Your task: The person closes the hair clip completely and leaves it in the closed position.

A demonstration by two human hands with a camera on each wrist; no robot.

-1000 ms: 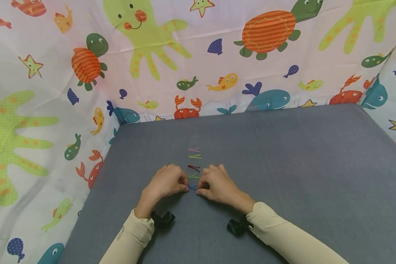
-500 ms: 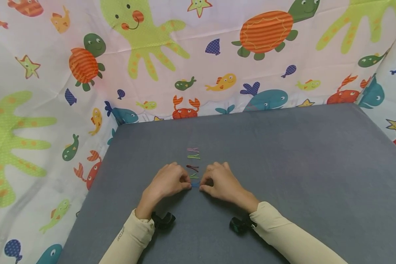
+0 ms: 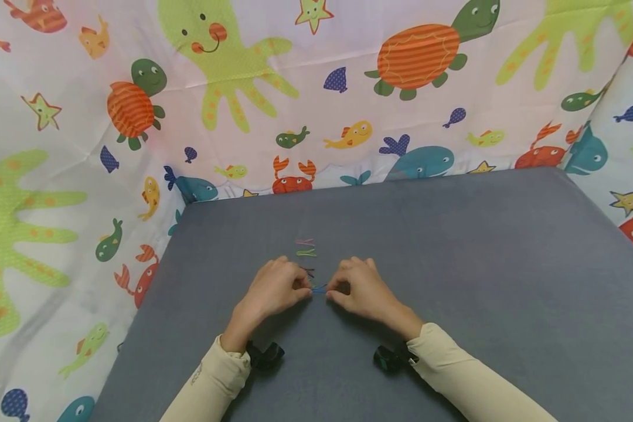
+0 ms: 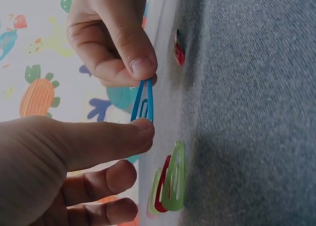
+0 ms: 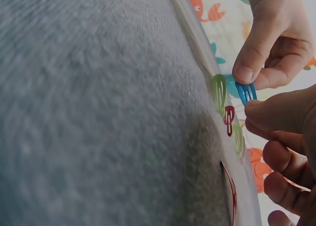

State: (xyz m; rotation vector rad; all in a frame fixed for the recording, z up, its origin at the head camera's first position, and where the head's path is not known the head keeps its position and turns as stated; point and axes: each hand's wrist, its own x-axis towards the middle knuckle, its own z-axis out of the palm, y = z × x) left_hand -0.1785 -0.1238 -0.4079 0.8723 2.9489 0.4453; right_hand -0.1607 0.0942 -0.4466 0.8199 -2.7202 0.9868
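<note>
A blue snap hair clip (image 4: 142,101) is held between my two hands, above the grey tabletop. My left hand (image 3: 276,288) pinches one end of it with thumb and forefinger, its other fingers loosely bent in the left wrist view. The opposite end is pinched by my right hand (image 3: 364,291). Beyond the hands lie a pink clip (image 3: 305,242), a green clip (image 3: 306,253) and a dark red clip (image 3: 309,272), in a column. A second green clip (image 5: 219,94) is mostly covered by the blue one and the fingers in the head view.
Another red clip (image 4: 178,51) lies apart from the column in the left wrist view; the right hand hides it from the head camera. The grey table (image 3: 480,281) ends at a curtain (image 3: 316,105) printed with sea animals, at the back and sides.
Both hands have risen a little and shifted right with the blue clip, which now overlaps the nearer green clip in the head view. The head view has shifted slightly.
</note>
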